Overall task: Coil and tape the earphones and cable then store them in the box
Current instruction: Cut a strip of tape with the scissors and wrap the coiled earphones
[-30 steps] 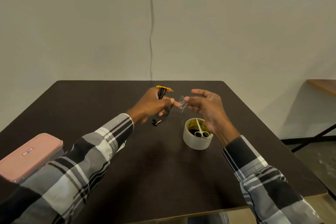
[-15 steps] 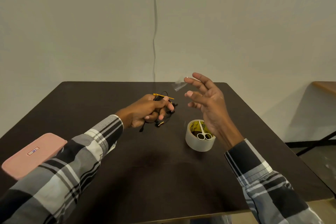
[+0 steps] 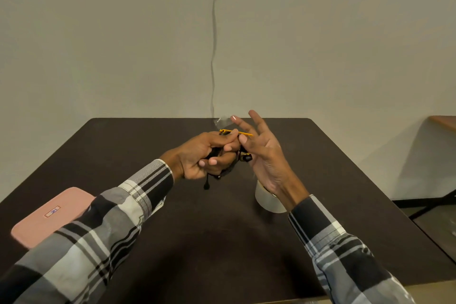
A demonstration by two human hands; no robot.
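Note:
My left hand [image 3: 202, 158] grips a coiled bundle of black earphones [image 3: 243, 155] with an orange strip [image 3: 237, 132] sticking out on top; a black end [image 3: 206, 185] dangles below the fist. My right hand [image 3: 261, 148] is beside the bundle with its fingers spread and straight. A small piece of clear tape [image 3: 222, 121] sticks to its fingertip, just above the bundle. The roll of clear tape [image 3: 267, 201] stands on the table under my right wrist, mostly hidden. The pink box [image 3: 49, 217], lid closed, lies at the table's left edge.
A dark square table [image 3: 222, 242] stands against a pale wall. A white cable [image 3: 213, 57] runs down the wall behind it. The corner of another wooden table [image 3: 444, 122] shows at far right.
My right hand lifted the tape piece away from the bundle, then came back in close beside it. My left hand raised the earphone bundle slightly. The view tilted up.

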